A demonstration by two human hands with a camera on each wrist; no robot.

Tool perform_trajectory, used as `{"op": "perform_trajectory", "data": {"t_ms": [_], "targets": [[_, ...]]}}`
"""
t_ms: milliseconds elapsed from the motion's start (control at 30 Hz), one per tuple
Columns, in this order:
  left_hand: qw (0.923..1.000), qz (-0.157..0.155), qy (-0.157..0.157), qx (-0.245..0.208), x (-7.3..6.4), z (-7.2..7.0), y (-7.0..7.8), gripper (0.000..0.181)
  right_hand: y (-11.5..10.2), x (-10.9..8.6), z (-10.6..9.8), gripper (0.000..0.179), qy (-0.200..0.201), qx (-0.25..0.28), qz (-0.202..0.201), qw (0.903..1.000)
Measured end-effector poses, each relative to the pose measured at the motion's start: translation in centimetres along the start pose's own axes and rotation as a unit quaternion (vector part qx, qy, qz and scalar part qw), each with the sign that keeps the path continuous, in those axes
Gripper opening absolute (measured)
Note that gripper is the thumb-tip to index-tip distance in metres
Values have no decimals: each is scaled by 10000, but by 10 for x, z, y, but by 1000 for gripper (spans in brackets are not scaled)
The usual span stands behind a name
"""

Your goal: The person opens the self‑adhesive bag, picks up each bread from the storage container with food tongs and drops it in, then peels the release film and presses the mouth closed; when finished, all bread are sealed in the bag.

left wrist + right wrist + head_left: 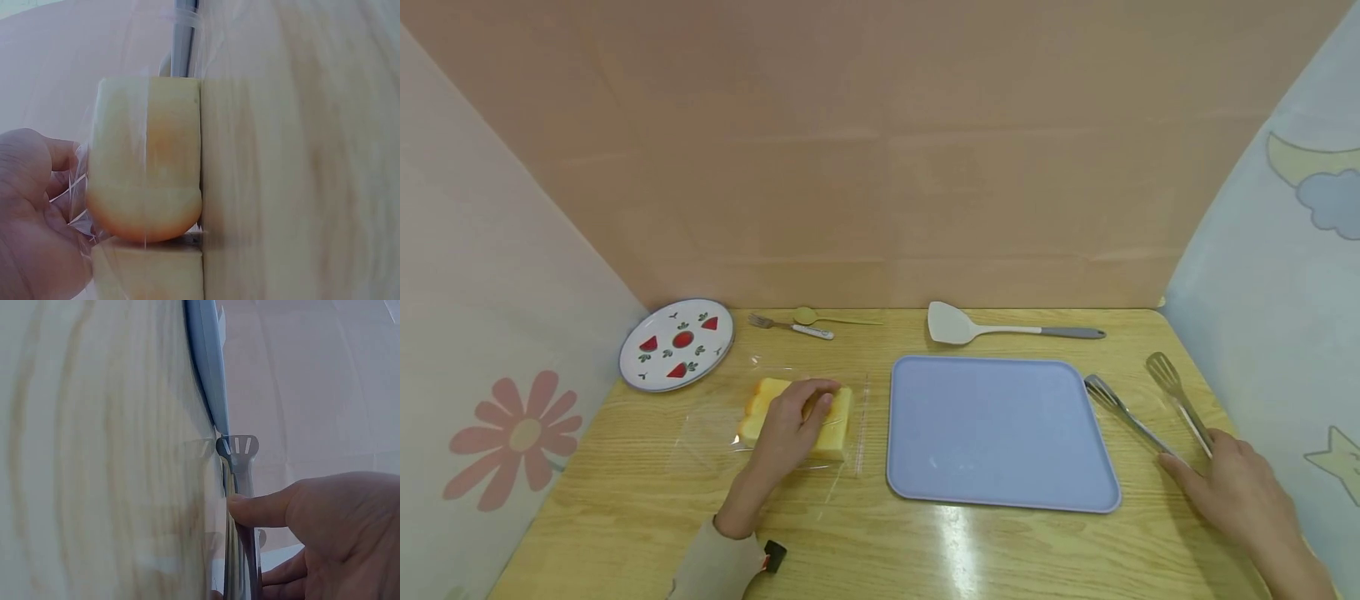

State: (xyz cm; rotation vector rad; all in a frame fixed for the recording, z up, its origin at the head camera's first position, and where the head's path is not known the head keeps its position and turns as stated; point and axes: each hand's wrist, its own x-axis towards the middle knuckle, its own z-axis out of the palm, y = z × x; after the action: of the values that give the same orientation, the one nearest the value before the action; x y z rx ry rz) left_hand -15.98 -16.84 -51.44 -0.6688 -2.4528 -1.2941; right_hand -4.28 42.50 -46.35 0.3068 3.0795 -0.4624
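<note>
Slices of bread (835,439) lie in a clear plastic bag (700,433) on the left half of the table. Above the bread is my left hand (786,429), its thumb and fingers pinching the film, which creases beside the fingers in the left wrist view. At the right edge my right hand (1243,492) holds metal tongs (1138,427) by the handle, thumb on one arm and fingers on the other. The tongs' slotted ends stand apart, with nothing between them. In the right wrist view the thumb presses on the tongs (240,537).
A blue tray (1000,433) lies between the bag and the tongs. Along the back are a strawberry-patterned plate (662,333), a fork (793,327), a gold spoon (835,318) and a white spatula (985,328). Walls border the table behind and on both sides.
</note>
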Motion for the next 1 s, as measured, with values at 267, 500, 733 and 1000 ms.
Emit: {"op": "perform_trajectory", "data": {"t_ms": [267,500,733,1000], "targets": [[9999,58,-38,136,1,-5,15,24,4,1,0,95,-201,-96,148,9996],[9996,218,65,160,4,-6,22,26,0,-2,-1,77,51,-50,103,9999],[9988,342,169,294,12,-5,5,25,-15,-2,-3,95,976,35,-179,9951],[9984,-263,-10,492,29,-16,25,20,-42,-6,4,76,1783,559,-849,9787]]}}
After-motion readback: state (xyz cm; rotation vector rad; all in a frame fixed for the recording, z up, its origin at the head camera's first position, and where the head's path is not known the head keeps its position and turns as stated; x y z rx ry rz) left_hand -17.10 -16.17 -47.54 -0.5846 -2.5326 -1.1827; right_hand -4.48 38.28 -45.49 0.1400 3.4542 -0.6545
